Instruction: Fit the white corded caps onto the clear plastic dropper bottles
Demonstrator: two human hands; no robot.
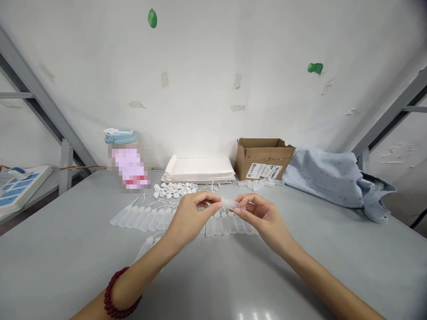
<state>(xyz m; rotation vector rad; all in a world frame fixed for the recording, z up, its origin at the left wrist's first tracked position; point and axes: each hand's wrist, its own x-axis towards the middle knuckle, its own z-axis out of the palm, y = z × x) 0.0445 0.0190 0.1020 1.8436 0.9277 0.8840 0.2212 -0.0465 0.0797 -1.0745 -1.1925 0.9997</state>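
Above the middle of the grey table, a small translucent white plastic bottle [230, 204] lies sideways between my two hands. The thumb and finger of my left hand [195, 211] pinch its narrow left end; whether a cap is there I cannot make out. My right hand [262, 213] grips the body of the bottle, thumb and fingers closed. Behind and below my hands lies a row of similar bottles [230, 226], partly hidden. More bottles with thin white cords [143, 218] lie in a row to the left. A few others [147, 245] are partly covered by my left forearm.
Small white caps [175, 190] lie in a pile before a stack of white envelopes or sheets [200, 168]. An opened cardboard box [263, 160] stands right of it, loose translucent pieces [258, 184] in front. Blue cloth [328, 178] lies at right; a blue-lidded container [122, 135] stands left.
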